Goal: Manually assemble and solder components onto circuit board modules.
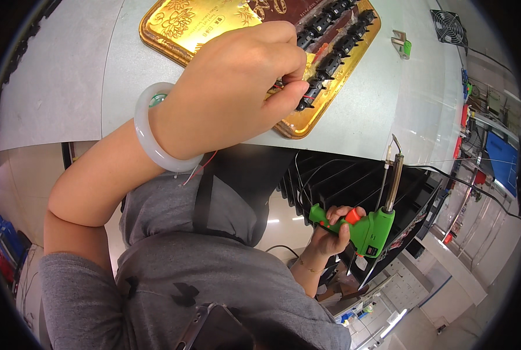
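My left hand (243,81) is closed in a pinch over the right part of a golden tin lid (202,23). Thin wires show at its fingertips, but whatever else it grips is hidden by the fingers. Rows of small black plastic parts (330,63) lie on the lid beside those fingers. Loose red and pale wires (196,170) dangle below my left wrist. Off the table's near edge, my right hand (331,232) is wrapped round the handle of a green soldering gun (372,231) with an orange trigger. Its metal barrel and bent tip point upward, apart from the lid.
A small metal piece with a green part (404,48) sits on the pale table (377,105), right of the lid. Farther right is a black fan (449,27). A black cable (476,188) runs along the right side. Beneath the table edge is a dark ribbed object (324,181).
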Tool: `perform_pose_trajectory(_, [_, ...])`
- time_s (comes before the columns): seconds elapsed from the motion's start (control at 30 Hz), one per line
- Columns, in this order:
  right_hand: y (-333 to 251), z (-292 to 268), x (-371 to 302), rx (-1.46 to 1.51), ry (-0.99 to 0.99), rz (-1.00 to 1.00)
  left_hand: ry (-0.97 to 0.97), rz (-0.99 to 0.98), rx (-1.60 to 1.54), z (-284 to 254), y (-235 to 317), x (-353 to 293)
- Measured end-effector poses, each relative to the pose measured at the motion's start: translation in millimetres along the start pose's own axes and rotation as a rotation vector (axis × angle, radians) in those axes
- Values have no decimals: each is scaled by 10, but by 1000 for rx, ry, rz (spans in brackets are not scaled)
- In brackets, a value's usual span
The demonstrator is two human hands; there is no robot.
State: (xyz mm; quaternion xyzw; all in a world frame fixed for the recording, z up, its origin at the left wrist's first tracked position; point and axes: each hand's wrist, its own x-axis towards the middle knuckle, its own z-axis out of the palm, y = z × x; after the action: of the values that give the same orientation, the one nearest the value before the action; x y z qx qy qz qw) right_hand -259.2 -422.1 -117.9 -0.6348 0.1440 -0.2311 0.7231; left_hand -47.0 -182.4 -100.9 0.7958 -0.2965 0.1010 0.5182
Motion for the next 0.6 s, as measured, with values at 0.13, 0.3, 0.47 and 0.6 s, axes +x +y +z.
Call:
perform_pose_trajectory(0.13, [11, 6, 16, 9, -14, -4, 6, 5, -7, 3, 2, -2])
perform_pose_trajectory(0.3, [26, -16, 19, -4, -13, 15, 11, 9, -3, 4, -10, 0])
perform_pose_trajectory(0.47, [46, 2, 8, -39, -21, 19, 9, 10, 0, 2, -6, -2])
perform_pose_trajectory(0.6, [40, 18, 9, -22, -43, 35, 8, 9, -1, -4, 6, 3])
